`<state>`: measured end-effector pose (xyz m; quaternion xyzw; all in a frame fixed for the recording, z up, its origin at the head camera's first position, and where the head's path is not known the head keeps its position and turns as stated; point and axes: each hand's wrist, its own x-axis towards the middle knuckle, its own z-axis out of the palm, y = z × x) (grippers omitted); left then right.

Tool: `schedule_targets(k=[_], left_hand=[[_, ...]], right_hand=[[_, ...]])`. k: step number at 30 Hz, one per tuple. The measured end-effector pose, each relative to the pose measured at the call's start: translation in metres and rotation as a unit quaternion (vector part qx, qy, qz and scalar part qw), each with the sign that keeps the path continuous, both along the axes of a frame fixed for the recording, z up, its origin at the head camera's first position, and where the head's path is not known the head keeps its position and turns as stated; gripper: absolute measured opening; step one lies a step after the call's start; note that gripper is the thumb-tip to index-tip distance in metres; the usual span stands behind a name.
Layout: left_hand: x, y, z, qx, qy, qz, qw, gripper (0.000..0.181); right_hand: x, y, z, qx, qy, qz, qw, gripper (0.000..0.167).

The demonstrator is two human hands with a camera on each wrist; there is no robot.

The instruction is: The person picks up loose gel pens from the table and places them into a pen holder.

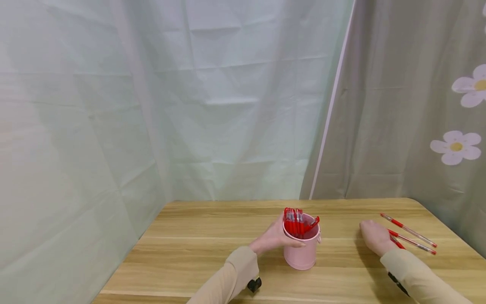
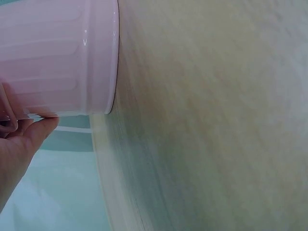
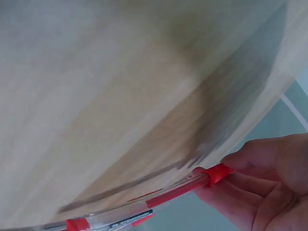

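Note:
A pink bucket (image 1: pixel 300 255) stands upright on the table with several red pens (image 1: pixel 294 223) in it, caps up. My left hand (image 1: pixel 275 236) holds the bucket near its rim from the left, thumb across the front; in the left wrist view the bucket's side (image 2: pixel 53 57) fills the upper left. To the right, my right hand (image 1: pixel 373 237) is low over the table. In the right wrist view its thumb and fingers pinch the red end of a clear-barrelled pen (image 3: pixel 178 192). Two red pens (image 1: pixel 408 230) lie beside that hand, and a red piece shows under the wrist.
The wooden table (image 1: pixel 197 240) has rounded far corners. Pale curtains (image 1: pixel 243 126) hang behind it and along the left, and a grey flowered curtain (image 1: pixel 379 126) hangs at the right. A dark strap piece (image 1: pixel 254 284) sits under the left sleeve.

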<state>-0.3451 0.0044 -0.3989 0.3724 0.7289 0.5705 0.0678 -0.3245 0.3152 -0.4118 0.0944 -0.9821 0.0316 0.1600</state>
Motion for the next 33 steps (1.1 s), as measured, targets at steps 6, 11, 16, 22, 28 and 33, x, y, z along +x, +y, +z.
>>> schedule_targets(k=[6, 11, 16, 22, 28, 33], left_hand=[[-0.002, 0.000, 0.001, -0.006, 0.008, 0.007, 0.9999, 0.075], [-0.003, -0.001, 0.000, -0.002, 0.009, 0.002, 1.0000, 0.075], [-0.003, -0.001, 0.000, -0.012, 0.012, 0.013, 0.9998, 0.075], [-0.002, -0.002, -0.001, -0.011, 0.001, 0.018, 0.9998, 0.074], [-0.002, -0.001, 0.000, -0.009, 0.003, 0.014, 0.9999, 0.074], [-0.001, -0.001, 0.001, -0.012, 0.003, 0.015, 0.9998, 0.074]], right_hand=[[-0.003, -0.003, 0.005, -0.008, 0.047, 0.030, 0.9984, 0.024], [-0.007, -0.009, 0.011, -0.006, 0.072, 0.031, 0.9969, 0.018], [-0.010, -0.014, 0.016, -0.015, 0.077, 0.031, 0.9965, 0.016], [-0.009, -0.021, 0.025, -0.030, 0.093, 0.042, 0.9943, 0.016], [-0.005, -0.033, 0.038, -0.085, 0.106, 0.058, 0.9891, 0.024], [-0.002, -0.042, 0.049, -0.109, 0.117, 0.073, 0.9844, 0.026]])
